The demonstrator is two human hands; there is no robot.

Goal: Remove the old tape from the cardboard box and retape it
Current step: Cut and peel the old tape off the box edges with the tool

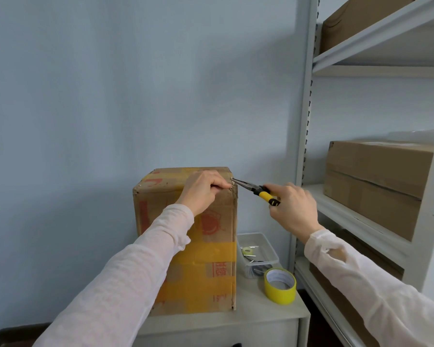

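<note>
Left hand (pixel 203 190) grips the tall brown cardboard box (pixel 186 236) at its top right corner; right hand (pixel 292 209) holds yellow-handled needle-nose pliers (pixel 253 189) there. Brace firmly, pull slowly.

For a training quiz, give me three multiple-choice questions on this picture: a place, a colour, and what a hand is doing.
1. Where is the tape roll? A) on the cabinet, right of the cardboard box; B) on the floor; C) on a chair.
2. What colour are the handles of the pliers? A) red; B) blue; C) yellow and black.
3. What is the right hand doing? A) resting flat; B) gripping the pliers; C) lifting the roll.
Answers: A, it stands beside the box; C, both colours show; B, it curls round the handles.
</note>
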